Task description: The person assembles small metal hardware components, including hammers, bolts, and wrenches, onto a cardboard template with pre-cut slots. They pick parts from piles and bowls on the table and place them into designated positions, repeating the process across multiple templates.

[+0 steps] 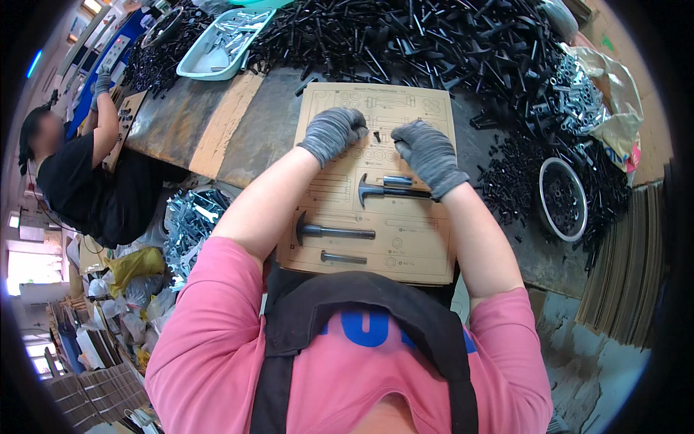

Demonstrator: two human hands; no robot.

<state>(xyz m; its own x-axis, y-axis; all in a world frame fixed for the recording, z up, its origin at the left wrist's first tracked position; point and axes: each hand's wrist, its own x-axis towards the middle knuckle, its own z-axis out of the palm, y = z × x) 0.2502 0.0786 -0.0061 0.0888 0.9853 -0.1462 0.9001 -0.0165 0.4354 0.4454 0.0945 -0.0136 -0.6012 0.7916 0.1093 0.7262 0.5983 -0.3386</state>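
A brown cardboard sheet (pixel 434 255), printed with outlines of bolts, washers and nuts, lies before me on top of other sheets. Over its upper left part is my left hand (pixel 335 133), in a grey knit glove with the fingers curled. My right hand (pixel 425 154), gloved alike, is curled at the upper right. Whether either holds a small part cannot be made out. Between them sits a small black screw (pixel 377 136). Below the right hand lie a black T-shaped metal part (pixel 374 190) and a short metal cylinder (pixel 397 180). Lower are another T-shaped part (pixel 336 232) and a bolt (pixel 344 257).
Black metal parts (pixel 401 43) heap along the back. A pale tray (pixel 187 68) holds silvery parts. At right are silvery fasteners (pixel 577 92), small black screws (pixel 507 179) and a round metal bowl (pixel 542 195). A co-worker (pixel 76 173) sits left, beside bagged metal parts (pixel 190 228).
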